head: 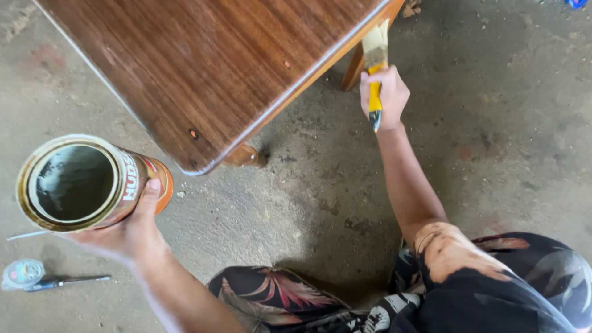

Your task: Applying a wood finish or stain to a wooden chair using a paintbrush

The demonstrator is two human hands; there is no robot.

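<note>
Head view, left hand (126, 237): an open tin (83, 183) is being gripped around its side and tilted (dark liquid inside); a spill onto the concrete floor (493, 123) is being risked.
Head view, right hand (383, 97): a yellow-handled brush (374, 65) is being clenched, bristles being pressed against the wooden table (209, 68) edge; drips are being risked.

Your table (209, 68) runs off the top edge; only one corner and two legs show. Your right hand (383, 97) hides most of the brush (375, 61) handle. Tin (86, 182) base sits behind your left hand (126, 231). Small floor tool (58, 282): too small to identify.
</note>
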